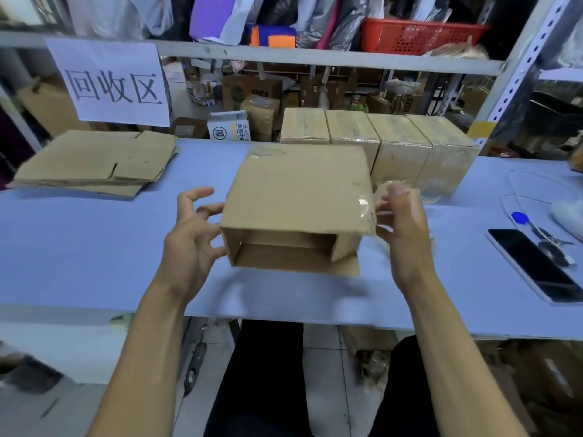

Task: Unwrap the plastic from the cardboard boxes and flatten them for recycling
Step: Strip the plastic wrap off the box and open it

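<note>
An open brown cardboard box lies on its side on the blue table, its open end facing me. My left hand is beside its left wall with fingers spread, the fingertips touching the wall. My right hand is at the box's right edge, its fingers curled round a crumpled wad of clear plastic wrap that still clings to the box's right side. Several boxes still wrapped in plastic stand in a row behind it. A stack of flattened boxes lies at the far left.
A phone lies face up at the right, next to keys with a blue tag and a thin wire loop. A paper sign hangs on the shelf frame behind. Cluttered shelves with a red basket stand beyond.
</note>
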